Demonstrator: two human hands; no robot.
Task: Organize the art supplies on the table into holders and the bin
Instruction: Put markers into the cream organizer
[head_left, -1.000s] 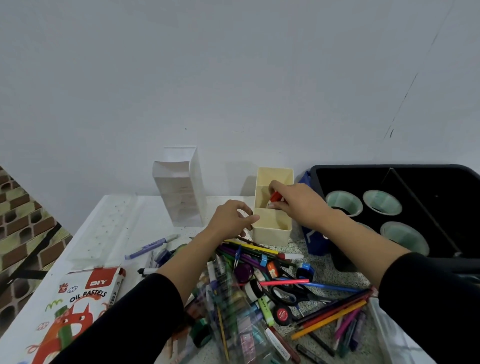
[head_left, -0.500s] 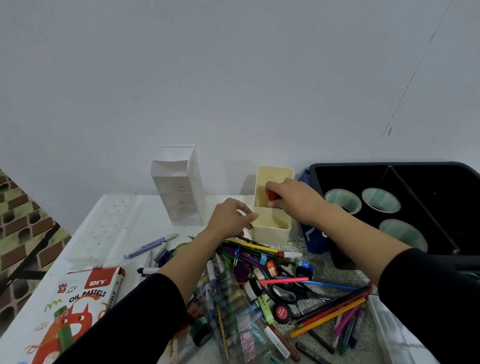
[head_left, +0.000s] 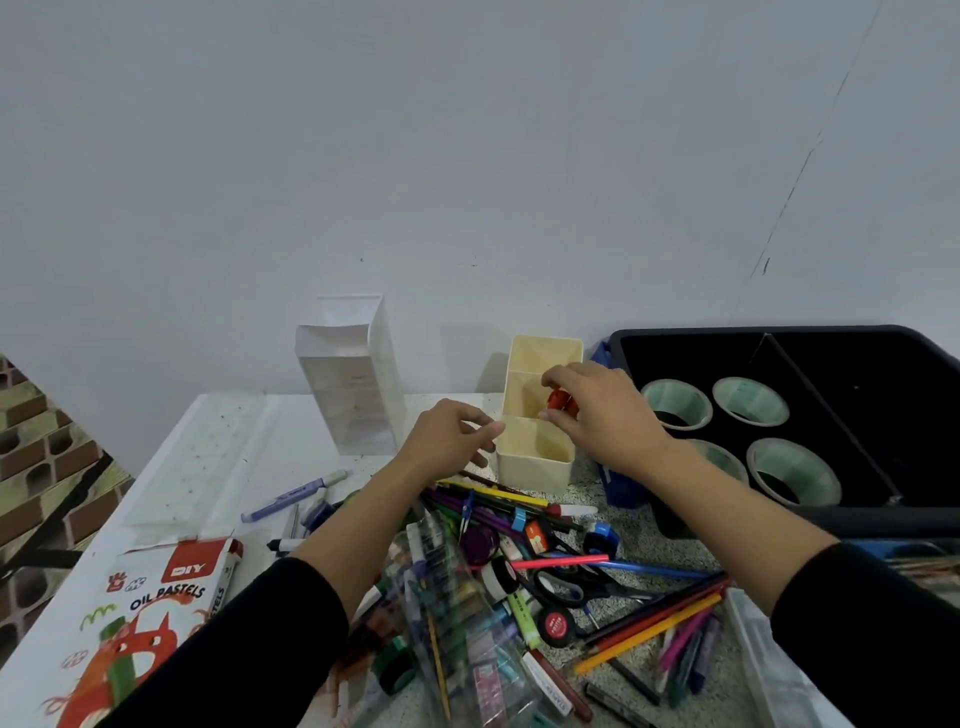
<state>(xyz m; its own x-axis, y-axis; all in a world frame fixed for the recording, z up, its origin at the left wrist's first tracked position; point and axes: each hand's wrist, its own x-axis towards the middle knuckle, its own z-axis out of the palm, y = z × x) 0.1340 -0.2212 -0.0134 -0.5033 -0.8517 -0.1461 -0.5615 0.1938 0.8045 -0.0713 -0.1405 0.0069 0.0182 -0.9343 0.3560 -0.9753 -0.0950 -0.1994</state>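
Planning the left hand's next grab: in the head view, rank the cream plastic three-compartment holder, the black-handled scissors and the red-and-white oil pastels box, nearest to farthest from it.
From the left hand:
1. Cream plastic three-compartment holder: just right of its fingertips.
2. Black-handled scissors: lower right, nearer the camera.
3. Red-and-white oil pastels box: far lower left, by the picture's edge.

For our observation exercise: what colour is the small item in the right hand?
The small item pinched by the right hand is red; the head view shows it.
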